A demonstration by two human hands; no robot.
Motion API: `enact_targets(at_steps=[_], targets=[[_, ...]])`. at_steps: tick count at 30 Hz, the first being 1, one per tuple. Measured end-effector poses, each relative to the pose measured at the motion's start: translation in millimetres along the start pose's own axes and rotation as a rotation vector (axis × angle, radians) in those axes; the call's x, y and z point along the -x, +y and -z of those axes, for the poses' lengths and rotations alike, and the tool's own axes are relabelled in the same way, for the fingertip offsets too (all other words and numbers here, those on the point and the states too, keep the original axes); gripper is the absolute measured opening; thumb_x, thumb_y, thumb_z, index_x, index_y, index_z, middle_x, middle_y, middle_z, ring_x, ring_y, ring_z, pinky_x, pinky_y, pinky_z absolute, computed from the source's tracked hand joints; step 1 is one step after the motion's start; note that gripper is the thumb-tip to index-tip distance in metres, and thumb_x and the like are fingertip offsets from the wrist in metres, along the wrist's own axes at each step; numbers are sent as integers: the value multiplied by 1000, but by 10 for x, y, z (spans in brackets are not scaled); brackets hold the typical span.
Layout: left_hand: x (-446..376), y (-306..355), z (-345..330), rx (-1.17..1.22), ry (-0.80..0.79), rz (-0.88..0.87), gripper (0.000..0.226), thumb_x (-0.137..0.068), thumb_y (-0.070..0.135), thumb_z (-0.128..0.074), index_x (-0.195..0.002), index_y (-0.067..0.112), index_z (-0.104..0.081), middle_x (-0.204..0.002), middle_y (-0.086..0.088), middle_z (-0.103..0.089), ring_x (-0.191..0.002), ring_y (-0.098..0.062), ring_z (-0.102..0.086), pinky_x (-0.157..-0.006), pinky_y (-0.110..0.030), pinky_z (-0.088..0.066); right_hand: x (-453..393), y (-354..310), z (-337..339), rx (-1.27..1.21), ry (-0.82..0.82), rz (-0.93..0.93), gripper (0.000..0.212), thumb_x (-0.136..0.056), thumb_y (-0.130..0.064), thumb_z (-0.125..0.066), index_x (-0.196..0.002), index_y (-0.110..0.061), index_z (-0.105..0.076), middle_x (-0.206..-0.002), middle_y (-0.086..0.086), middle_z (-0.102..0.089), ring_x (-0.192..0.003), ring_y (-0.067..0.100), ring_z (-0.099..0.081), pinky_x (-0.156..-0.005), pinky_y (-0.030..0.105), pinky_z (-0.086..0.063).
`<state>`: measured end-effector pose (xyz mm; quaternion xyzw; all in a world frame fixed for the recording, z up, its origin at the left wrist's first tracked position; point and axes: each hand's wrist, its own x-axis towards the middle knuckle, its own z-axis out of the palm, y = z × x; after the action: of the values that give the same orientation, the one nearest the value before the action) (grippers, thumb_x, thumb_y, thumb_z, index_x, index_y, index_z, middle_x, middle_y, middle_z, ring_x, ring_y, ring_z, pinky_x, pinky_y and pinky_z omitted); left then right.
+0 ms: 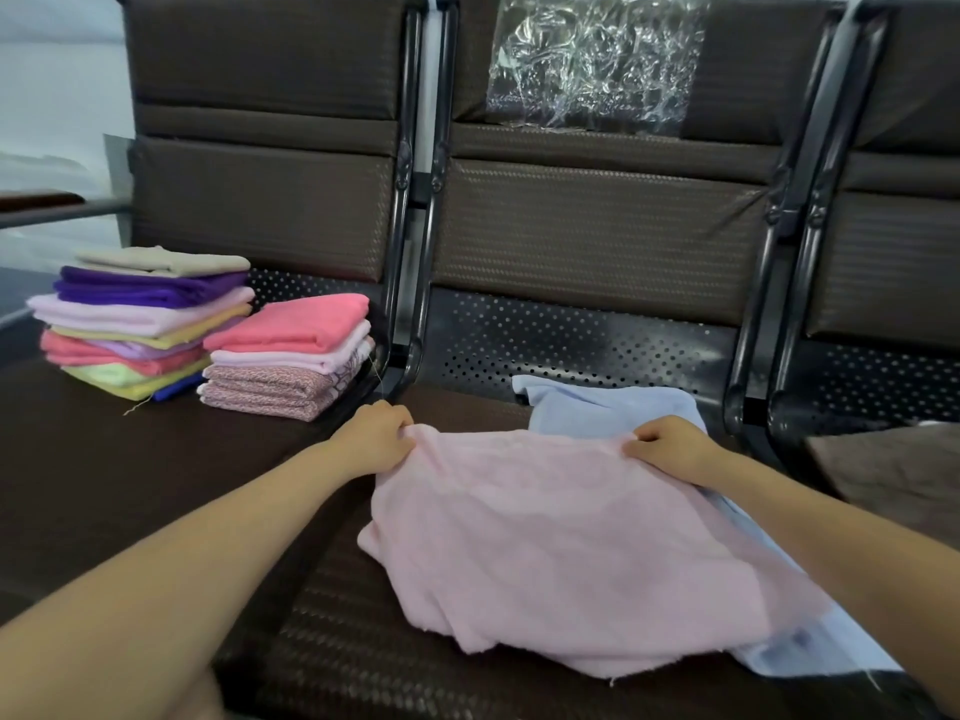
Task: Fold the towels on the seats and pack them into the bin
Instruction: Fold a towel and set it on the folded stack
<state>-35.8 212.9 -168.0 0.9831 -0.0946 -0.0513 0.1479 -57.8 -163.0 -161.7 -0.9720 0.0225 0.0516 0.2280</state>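
Note:
A pale pink towel (550,543) lies spread over the middle seat (332,641). My left hand (376,433) grips its far left corner and my right hand (670,444) grips its far right corner, both with fingers curled into the cloth. Under the pink towel lies a light blue towel (613,407), showing at the back and along the right edge. On the left seat (104,485) stand two stacks of folded towels: a tall mixed-colour stack (135,324) and a shorter stack (291,356) topped by a coral pink towel. No bin is in view.
Brown padded backrests (597,236) with black metal frames rise behind the seats. Clear plastic wrap (592,65) clings to the middle backrest. A third seat (883,470) starts at the right edge. A glass-topped surface (57,210) sits at the far left.

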Motion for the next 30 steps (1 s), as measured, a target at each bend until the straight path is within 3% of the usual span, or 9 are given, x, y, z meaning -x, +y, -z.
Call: enact_targets(at_steps=[3,6,12,14,16,21,25,28,30], targets=[[-14,57,4,-71,-31,-7,16,-91,27,-51,-105,21,-58,-107,-5,-49,-106,-26,-49,-95,-41,-43,-6,7,3,-4,0,4,47,-89,-23,-60,-54,-18,-29,-58,3,-33,-59,16,-33,-59,31,-27],[9,55,29,11,-31,17,11,-88,28,-57,-96,22,-52,-100,-1,-54,-93,-20,-54,-82,-34,-45,-21,1,-2,-17,-2,0,46,-89,-23,-60,-54,-17,-31,-59,5,-36,-60,16,-34,-60,31,-29],[77,-100,123,482,-66,193,19,-86,21,-68,-96,6,-63,-73,-5,-56,-60,-14,-50,-48,-20,-38,-29,-8,-3,-52,21,-11,45,-90,-22,-59,-54,-15,-34,-58,4,-38,-59,16,-35,-59,31,-30],[137,-68,172,656,-77,225,14,-89,14,-65,-93,2,-63,-73,-8,-57,-62,-16,-53,-50,-19,-43,-16,-15,11,-94,54,-19,48,-91,-19,-58,-52,-17,-31,-54,2,-34,-56,16,-32,-57,31,-28],[208,-13,268,810,-56,236,9,-91,11,-62,-89,2,-62,-81,-8,-62,-72,-17,-59,-64,-23,-51,42,-68,25,-224,116,-37,47,-92,-18,-57,-53,-18,-31,-53,1,-32,-55,17,-32,-56,30,-26],[388,293,786,986,296,199,29,-94,22,-57,-108,-2,-64,-125,-14,-61,-70,-14,-55,-62,-24,-44,338,-453,506,-719,416,-73,26,-91,-16,-58,-75,3,-63,-71,11,-47,-66,19,-44,-62,29,-34],[732,685,1247,1403,514,112,19,-94,20,-55,-97,7,-69,-70,-6,-58,-41,-9,-48,-39,-13,-36,620,-756,1243,-1031,644,-39,21,-85,-10,-62,-98,5,-68,-73,9,-54,-69,22,-49,-60,30,-38],[944,939,1520,1494,661,83,27,-87,16,-62,-64,21,-75,-56,6,-60,-56,-12,-50,-53,-20,-41,854,-975,1659,-1031,704,54,20,-84,-11,-63,-99,2,-69,-75,3,-58,-78,21,-52,-67,30,-41],[1024,1047,1686,1519,737,77,27,-86,18,-65,-60,22,-72,-59,7,-60,-65,-13,-51,-62,-27,-42,988,-1115,1848,-1024,749,129,41,-80,-16,-64,-103,17,-60,-78,7,-49,-77,20,-42,-65,30,-34]])
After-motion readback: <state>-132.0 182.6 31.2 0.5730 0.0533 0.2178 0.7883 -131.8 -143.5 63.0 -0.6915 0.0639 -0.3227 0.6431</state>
